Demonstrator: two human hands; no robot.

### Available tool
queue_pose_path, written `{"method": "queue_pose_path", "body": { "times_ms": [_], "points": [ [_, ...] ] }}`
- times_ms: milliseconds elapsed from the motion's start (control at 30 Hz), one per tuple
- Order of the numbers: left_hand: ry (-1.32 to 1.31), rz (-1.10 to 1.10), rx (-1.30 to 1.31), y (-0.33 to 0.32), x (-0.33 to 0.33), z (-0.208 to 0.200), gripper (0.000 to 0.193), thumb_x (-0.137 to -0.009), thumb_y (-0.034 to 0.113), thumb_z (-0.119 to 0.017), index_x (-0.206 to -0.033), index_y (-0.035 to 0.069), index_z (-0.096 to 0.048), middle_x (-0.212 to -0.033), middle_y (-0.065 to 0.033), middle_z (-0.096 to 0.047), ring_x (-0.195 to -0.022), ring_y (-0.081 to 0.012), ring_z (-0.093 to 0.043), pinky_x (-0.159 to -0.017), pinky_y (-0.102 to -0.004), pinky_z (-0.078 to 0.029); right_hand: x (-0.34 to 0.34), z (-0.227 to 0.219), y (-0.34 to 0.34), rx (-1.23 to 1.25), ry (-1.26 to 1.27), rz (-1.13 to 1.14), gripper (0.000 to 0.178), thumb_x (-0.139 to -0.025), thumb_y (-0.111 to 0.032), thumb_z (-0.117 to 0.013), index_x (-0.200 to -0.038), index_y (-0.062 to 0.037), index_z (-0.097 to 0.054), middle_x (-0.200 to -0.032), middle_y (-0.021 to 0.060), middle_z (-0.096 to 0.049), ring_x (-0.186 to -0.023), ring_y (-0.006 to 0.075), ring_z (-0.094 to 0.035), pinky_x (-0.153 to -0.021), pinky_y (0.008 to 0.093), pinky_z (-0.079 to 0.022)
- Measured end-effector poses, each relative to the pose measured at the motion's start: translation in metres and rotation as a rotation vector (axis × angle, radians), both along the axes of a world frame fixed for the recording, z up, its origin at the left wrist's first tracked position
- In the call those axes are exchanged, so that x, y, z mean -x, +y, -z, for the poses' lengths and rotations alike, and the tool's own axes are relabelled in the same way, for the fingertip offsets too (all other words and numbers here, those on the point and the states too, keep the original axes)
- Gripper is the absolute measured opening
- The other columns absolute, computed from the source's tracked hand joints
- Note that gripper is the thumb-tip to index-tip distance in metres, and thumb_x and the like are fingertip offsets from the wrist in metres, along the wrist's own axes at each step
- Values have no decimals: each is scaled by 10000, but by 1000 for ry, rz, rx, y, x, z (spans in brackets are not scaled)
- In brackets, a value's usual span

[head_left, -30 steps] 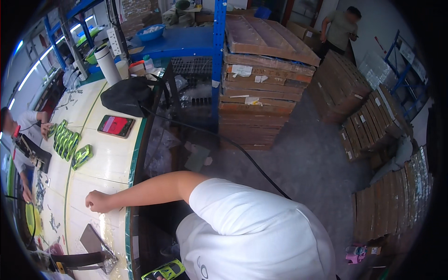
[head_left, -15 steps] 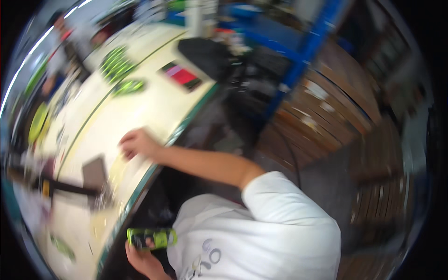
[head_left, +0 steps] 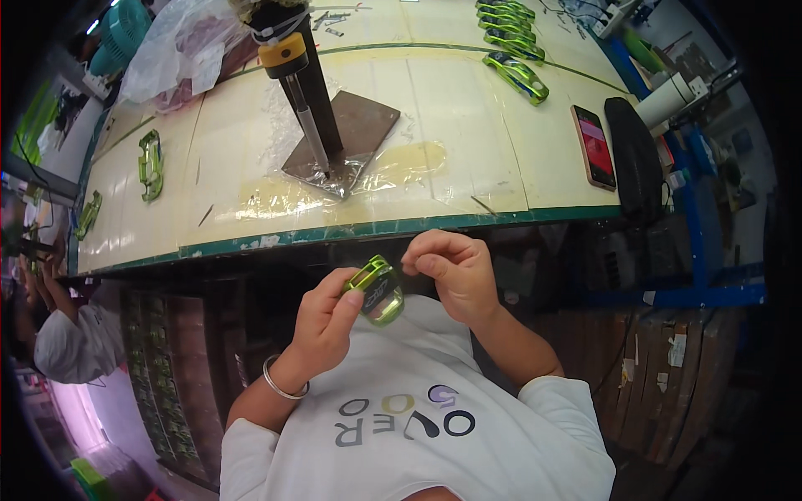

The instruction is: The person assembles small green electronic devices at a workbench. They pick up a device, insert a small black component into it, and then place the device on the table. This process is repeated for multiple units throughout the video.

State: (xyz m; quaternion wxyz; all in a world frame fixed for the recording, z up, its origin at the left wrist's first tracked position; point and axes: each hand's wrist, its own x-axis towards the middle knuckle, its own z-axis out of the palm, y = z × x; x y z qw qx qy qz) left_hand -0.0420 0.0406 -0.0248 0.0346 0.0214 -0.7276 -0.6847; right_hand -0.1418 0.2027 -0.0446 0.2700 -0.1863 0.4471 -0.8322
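Observation:
My left hand (head_left: 322,326), with a bracelet at its wrist, grips a shiny lime-green and black plastic piece (head_left: 384,294) between thumb and fingers. The piece is tilted, in front of my shirt and just below the table's near edge. Close to its right side is my right hand (head_left: 459,280), thumb and fingertips pinched together. Whatever may be between those fingertips is too small to make out. Similar green pieces lie on the table: a single one (head_left: 518,77) beside a row of several (head_left: 510,32) at the far right, and two at the left.
A dark post (head_left: 322,92) with a yellow-and-black tool strapped on stands on a brown plate (head_left: 368,121), taped to the table (head_left: 468,134). A phone (head_left: 594,147) and a black case (head_left: 632,159) lie at right, a plastic bag (head_left: 180,54) at back left. Another person (head_left: 75,338) is at far left.
The view has swung round and become sharp. My right hand has come from over the tabletop to beside the green piece. My left hand still holds that piece.

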Motion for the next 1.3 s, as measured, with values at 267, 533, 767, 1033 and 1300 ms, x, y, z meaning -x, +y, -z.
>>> {"method": "queue_pose_path", "body": {
  "times_ms": [267, 533, 767, 1033, 1300],
  "points": [
    [58, 22, 103, 3, 2, -1, 198, -838, 97, -428, -972, -30, -500, -741, -109, -551, -615, -145, -530, -568, -245, -417, -8, 4, -12, 2, -53, -61, 114, -743, 45, -566, -848, 34, -607, -951, 80, -520, -848, 126, -514, -756, 232, -435],
    [54, 54, 198, -2, -2, -5, 194, -818, 77, -450, -977, -23, -497, -740, -135, -546, -609, -207, -547, -565, -268, -423, -9, 5, -13, -35, 2, -74, 113, -739, 51, -566, -842, 34, -609, -955, 78, -512, -856, 127, -513, -741, 229, -442],
    [26, -8, 55, -4, -4, 0, 193, -837, 84, -432, -960, -43, -510, -763, -96, -561, -649, -130, -545, -600, -234, -430, -14, 6, -13, -340, 726, 152, 149, -729, -8, -597, -875, 14, -614, -1008, 140, -512, -856, 205, -545, -720, 268, -449],
    [-57, -45, -258, -5, -1, -1, 256, -872, 132, -413, -1022, -67, -471, -839, -78, -568, -727, -100, -548, -664, -206, -432, -34, 23, -27, -435, 1054, 222, 833, -553, -253, -763, -1214, -14, -315, -1074, 193, -476, -971, 352, -482, -820, 401, -402],
    [-82, -45, -355, 1, -3, 7, 272, -865, 131, -451, -1058, -61, -447, -928, -75, -553, -821, -96, -527, -739, -218, -419, -25, 27, -29, -375, 1056, 262, 756, -559, -81, -721, -1201, -20, -327, -1081, 175, -490, -871, 314, -549, -731, 339, -466]
  ]
}}
